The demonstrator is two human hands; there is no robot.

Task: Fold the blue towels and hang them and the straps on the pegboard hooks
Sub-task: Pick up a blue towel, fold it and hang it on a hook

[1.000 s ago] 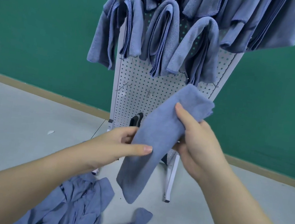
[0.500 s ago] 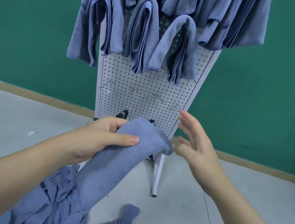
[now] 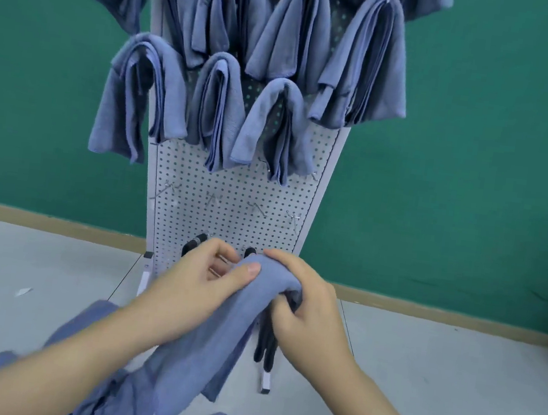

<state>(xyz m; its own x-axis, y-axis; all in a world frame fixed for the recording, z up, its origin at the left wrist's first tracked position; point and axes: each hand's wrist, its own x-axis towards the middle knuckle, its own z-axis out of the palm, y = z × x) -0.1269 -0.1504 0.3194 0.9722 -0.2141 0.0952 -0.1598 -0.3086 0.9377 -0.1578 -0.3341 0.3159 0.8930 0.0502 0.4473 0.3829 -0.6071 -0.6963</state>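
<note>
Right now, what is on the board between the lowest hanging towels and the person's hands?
In the head view, bare pegboard with a row of empty hooks, above the left hand and right hand holding a towel.

Head-worn view, forward and down, close before the pegboard (image 3: pixel 231 209).

Loose blue towels (image 3: pixel 95 389) on grey floor (image 3: pixel 417 380)

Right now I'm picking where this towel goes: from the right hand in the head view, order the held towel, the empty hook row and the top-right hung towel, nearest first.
1. Held towel, gripped by the right hand.
2. Empty hook row, mid-board, above the hand.
3. Top-right hung towel, high on the board.
</note>
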